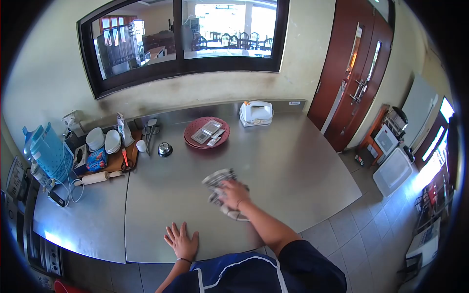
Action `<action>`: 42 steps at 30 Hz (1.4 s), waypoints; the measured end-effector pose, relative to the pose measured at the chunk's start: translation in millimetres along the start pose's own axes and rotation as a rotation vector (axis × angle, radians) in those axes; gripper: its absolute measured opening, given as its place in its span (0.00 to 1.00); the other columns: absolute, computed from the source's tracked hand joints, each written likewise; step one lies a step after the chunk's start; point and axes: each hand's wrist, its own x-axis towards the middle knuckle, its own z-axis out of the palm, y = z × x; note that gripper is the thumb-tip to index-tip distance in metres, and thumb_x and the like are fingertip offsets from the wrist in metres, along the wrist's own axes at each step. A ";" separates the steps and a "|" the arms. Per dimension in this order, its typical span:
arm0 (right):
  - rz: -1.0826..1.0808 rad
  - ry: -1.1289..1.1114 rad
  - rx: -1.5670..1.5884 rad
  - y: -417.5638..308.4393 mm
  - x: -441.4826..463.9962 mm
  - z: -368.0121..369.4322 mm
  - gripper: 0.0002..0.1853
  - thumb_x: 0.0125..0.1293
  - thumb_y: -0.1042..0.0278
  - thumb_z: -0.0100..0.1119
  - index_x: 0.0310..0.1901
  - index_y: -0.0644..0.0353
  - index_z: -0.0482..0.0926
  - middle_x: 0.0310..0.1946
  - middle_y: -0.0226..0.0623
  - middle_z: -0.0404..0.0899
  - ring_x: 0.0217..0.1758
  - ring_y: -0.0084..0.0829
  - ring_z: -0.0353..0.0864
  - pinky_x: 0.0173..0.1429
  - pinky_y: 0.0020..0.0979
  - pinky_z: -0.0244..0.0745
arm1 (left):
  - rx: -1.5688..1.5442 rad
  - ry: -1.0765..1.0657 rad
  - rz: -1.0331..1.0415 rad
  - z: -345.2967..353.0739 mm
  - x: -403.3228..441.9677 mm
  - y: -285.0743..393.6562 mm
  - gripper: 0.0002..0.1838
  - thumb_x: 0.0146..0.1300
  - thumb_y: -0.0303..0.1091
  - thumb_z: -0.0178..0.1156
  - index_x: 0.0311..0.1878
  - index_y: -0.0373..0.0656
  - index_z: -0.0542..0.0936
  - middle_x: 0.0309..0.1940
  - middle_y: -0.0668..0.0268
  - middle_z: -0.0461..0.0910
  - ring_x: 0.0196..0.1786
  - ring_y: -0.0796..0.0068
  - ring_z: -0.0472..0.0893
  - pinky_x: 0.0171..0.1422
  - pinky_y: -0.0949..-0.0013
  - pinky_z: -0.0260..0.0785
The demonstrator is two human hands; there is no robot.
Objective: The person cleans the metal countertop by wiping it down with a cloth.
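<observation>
A checked cloth [218,178], crumpled and dark-and-white, lies on the stainless steel table [161,205]. My right hand [234,194] presses down on it from above, fingers over the fabric, with part of the cloth showing beyond the fingertips and part below the wrist. Near the front edge, my left hand [181,241] rests flat on the metal with its fingers spread and nothing in it.
Toward the back stand a red basket [193,144] with clear plastic boxes, a white hand mixer [256,114] and a call bell [165,149]. At left are a rolling pin [95,178], white bowls [113,141], a wooden board [131,158] and a blue plastic basket [50,149].
</observation>
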 end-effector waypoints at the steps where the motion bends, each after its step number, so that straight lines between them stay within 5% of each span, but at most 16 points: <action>1: 0.074 -0.004 0.036 27.9 1.3 -4.9 0.25 0.60 0.46 0.62 0.57 0.45 0.80 0.66 0.28 0.69 0.71 0.37 0.64 0.70 0.49 0.60 | 0.000 0.004 0.001 0.2 0.1 0.5 0.36 0.57 0.53 0.63 0.68 0.50 0.70 0.75 0.47 0.54 0.80 0.43 0.43 0.80 0.41 0.27; 4: 0.447 0.143 -0.024 119.3 -34.9 -34.9 0.27 0.56 0.49 0.66 0.56 0.50 0.79 0.60 0.35 0.75 0.62 0.42 0.75 0.66 0.46 0.67 | 0.007 0.010 -0.001 0.4 -0.5 -0.1 0.36 0.57 0.53 0.63 0.68 0.51 0.71 0.75 0.48 0.54 0.80 0.44 0.44 0.80 0.41 0.27; 7: 0.762 0.250 -0.184 209.3 -111.7 -69.5 0.30 0.57 0.52 0.67 0.58 0.59 0.76 0.56 0.47 0.76 0.62 0.46 0.74 0.67 0.43 0.68 | 0.012 0.021 -0.013 1.3 0.3 2.2 0.35 0.56 0.53 0.64 0.67 0.52 0.72 0.75 0.49 0.55 0.80 0.44 0.44 0.80 0.41 0.28; 9: 1.008 0.279 -0.420 281.2 -181.5 -72.0 0.28 0.61 0.49 0.62 0.59 0.55 0.76 0.62 0.42 0.72 0.66 0.42 0.71 0.69 0.40 0.67 | 0.019 0.036 -0.015 3.3 0.3 0.8 0.35 0.56 0.53 0.64 0.67 0.53 0.72 0.75 0.50 0.55 0.80 0.44 0.45 0.80 0.41 0.28; 11: 1.411 0.133 -0.284 277.1 -234.2 -131.0 0.28 0.64 0.47 0.57 0.63 0.48 0.74 0.66 0.36 0.69 0.71 0.41 0.67 0.71 0.48 0.64 | 0.020 0.050 -0.024 4.9 -1.0 0.5 0.34 0.56 0.53 0.64 0.66 0.53 0.73 0.75 0.51 0.56 0.79 0.45 0.45 0.80 0.41 0.29; 12: 1.463 0.109 -0.406 329.0 -275.0 -109.6 0.28 0.65 0.47 0.57 0.65 0.45 0.72 0.71 0.33 0.65 0.75 0.39 0.61 0.72 0.51 0.63 | 0.019 0.059 -0.027 5.7 0.2 1.6 0.34 0.55 0.53 0.64 0.66 0.54 0.73 0.75 0.52 0.57 0.79 0.45 0.46 0.80 0.42 0.29; 17: 1.675 0.238 -0.267 334.2 -280.8 -132.0 0.28 0.66 0.48 0.56 0.67 0.45 0.71 0.74 0.34 0.60 0.77 0.45 0.56 0.74 0.52 0.59 | 0.036 0.098 -0.074 7.6 0.6 7.6 0.33 0.54 0.53 0.66 0.64 0.56 0.75 0.74 0.55 0.59 0.79 0.48 0.49 0.81 0.43 0.32; 26: 0.746 0.190 -0.261 333.6 -108.4 -83.8 0.28 0.58 0.49 0.66 0.60 0.50 0.78 0.65 0.45 0.69 0.68 0.49 0.66 0.69 0.48 0.64 | 0.067 0.160 -0.113 7.6 0.3 18.6 0.31 0.53 0.51 0.67 0.62 0.58 0.76 0.71 0.56 0.64 0.77 0.52 0.55 0.81 0.48 0.36; 28: 0.445 0.278 -0.299 281.3 -63.8 -65.1 0.30 0.58 0.49 0.67 0.59 0.58 0.77 0.58 0.48 0.76 0.64 0.47 0.71 0.70 0.44 0.62 | 0.067 0.170 -0.118 7.2 0.3 19.0 0.31 0.53 0.51 0.67 0.62 0.58 0.77 0.71 0.57 0.65 0.77 0.54 0.56 0.81 0.49 0.37; 30: 0.420 0.033 -0.003 199.9 -24.9 -75.7 0.30 0.57 0.50 0.67 0.58 0.59 0.77 0.58 0.48 0.74 0.63 0.49 0.71 0.70 0.45 0.62 | 0.065 0.167 -0.126 8.1 0.3 17.0 0.31 0.53 0.51 0.67 0.62 0.58 0.78 0.71 0.58 0.65 0.77 0.56 0.56 0.81 0.50 0.37; 31: 0.238 -0.089 0.044 165.5 -14.4 -76.3 0.29 0.57 0.50 0.67 0.57 0.58 0.78 0.59 0.49 0.73 0.63 0.51 0.70 0.70 0.46 0.62 | 0.059 0.171 -0.130 8.5 0.9 16.4 0.31 0.53 0.52 0.67 0.62 0.58 0.78 0.72 0.59 0.65 0.77 0.57 0.56 0.82 0.50 0.37; 33: -0.208 0.124 0.063 116.8 -22.4 -27.2 0.26 0.57 0.49 0.65 0.56 0.51 0.80 0.60 0.42 0.73 0.67 0.50 0.66 0.70 0.46 0.62 | 0.064 0.178 -0.136 9.5 0.3 15.5 0.30 0.54 0.52 0.67 0.62 0.59 0.79 0.71 0.60 0.66 0.77 0.58 0.57 0.81 0.52 0.38; 35: -0.433 0.033 0.116 62.5 -35.7 -30.1 0.24 0.58 0.51 0.65 0.55 0.49 0.80 0.62 0.37 0.73 0.68 0.48 0.66 0.71 0.45 0.62 | 0.065 0.189 -0.128 10.1 1.0 13.3 0.29 0.55 0.52 0.67 0.62 0.60 0.79 0.71 0.61 0.67 0.77 0.59 0.57 0.81 0.52 0.38; 38: -0.667 -0.004 0.217 59.2 -34.1 -30.2 0.24 0.57 0.52 0.66 0.55 0.48 0.81 0.62 0.35 0.74 0.68 0.45 0.66 0.70 0.44 0.63 | 0.061 0.195 -0.138 12.2 1.7 11.0 0.29 0.55 0.53 0.67 0.61 0.60 0.79 0.71 0.62 0.67 0.77 0.60 0.58 0.81 0.53 0.39; 42: -0.338 0.077 0.138 133.2 20.2 -16.1 0.24 0.54 0.59 0.68 0.54 0.51 0.81 0.56 0.32 0.78 0.61 0.37 0.74 0.62 0.39 0.71 | 0.051 0.198 -0.142 12.9 1.9 10.0 0.29 0.55 0.54 0.66 0.61 0.60 0.80 0.71 0.63 0.68 0.77 0.60 0.58 0.81 0.53 0.39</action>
